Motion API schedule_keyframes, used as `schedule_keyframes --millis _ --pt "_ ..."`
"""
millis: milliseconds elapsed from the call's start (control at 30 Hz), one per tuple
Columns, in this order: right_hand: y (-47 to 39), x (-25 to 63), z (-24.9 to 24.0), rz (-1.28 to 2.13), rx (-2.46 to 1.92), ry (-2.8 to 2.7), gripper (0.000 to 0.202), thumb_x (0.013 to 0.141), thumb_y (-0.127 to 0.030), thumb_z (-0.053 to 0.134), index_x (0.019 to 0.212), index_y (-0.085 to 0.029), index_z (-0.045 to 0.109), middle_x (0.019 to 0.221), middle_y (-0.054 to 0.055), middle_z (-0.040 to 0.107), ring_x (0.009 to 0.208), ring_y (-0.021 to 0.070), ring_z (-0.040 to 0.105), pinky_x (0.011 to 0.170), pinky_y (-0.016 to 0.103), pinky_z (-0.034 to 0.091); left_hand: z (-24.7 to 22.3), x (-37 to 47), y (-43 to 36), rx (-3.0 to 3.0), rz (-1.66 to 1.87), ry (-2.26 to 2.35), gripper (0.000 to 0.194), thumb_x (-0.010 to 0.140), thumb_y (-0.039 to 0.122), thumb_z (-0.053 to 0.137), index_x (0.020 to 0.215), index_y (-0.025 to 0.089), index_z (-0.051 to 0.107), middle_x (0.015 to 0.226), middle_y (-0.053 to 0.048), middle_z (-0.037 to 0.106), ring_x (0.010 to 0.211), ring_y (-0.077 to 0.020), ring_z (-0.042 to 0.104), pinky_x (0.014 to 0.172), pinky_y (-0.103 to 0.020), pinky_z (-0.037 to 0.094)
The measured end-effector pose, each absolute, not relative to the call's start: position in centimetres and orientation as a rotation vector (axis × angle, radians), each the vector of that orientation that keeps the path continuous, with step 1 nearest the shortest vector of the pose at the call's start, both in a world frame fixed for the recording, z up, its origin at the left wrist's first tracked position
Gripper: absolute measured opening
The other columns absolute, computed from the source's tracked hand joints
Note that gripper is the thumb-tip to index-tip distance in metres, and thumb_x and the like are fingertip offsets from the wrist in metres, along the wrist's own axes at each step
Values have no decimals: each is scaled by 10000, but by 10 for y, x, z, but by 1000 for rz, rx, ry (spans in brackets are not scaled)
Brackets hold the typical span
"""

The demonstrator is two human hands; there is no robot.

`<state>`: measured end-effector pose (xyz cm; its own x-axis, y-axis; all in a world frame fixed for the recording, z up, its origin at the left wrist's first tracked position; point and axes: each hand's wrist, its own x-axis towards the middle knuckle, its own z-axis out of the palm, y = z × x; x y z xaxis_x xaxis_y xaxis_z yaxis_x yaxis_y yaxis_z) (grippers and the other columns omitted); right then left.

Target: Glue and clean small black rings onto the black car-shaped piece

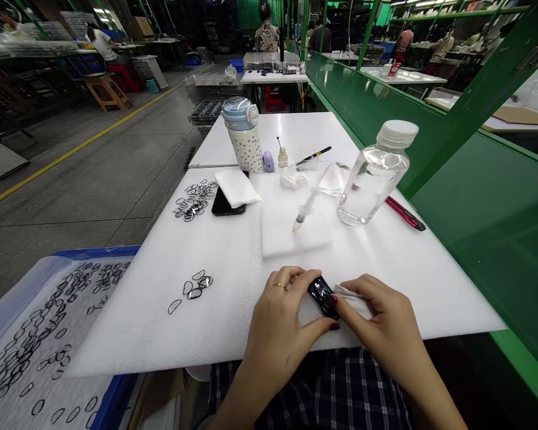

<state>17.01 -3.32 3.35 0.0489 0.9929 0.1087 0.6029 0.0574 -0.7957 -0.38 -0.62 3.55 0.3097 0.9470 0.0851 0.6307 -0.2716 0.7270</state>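
Note:
Near the table's front edge, my left hand [280, 325] grips a small glossy black piece [321, 294] between thumb and fingers, with a gold ring on one finger. On the piece's right side, my right hand [383, 310] rests its thumb on the black surface and holds a folded white tissue [356, 300] under its fingers. Beyond the hands, a syringe [303, 212] lies on a white foam pad [291, 239]. To the left on the table is a small group of thin black rings [194, 292].
A clear bottle [372, 176] and a red cutter [406, 214] stand and lie at the right. Farther back are a dotted tumbler [245, 140], a phone [224, 203] under tissue and more rings [196, 200]. A blue tray [125, 394] sits at left.

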Motion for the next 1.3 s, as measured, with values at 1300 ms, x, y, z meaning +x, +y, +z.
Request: schedule_keyframes --millis 1300 --pt "-119 425 13 199 -2570 -1091 439 762 -602 604 1115 -343 567 986 145 680 631 271 649 471 391 458 15 -28 -4 2403 909 1353 275 865 382 608 1125 294 614 1112 -34 637 1007 -205 636 744 -307 605"
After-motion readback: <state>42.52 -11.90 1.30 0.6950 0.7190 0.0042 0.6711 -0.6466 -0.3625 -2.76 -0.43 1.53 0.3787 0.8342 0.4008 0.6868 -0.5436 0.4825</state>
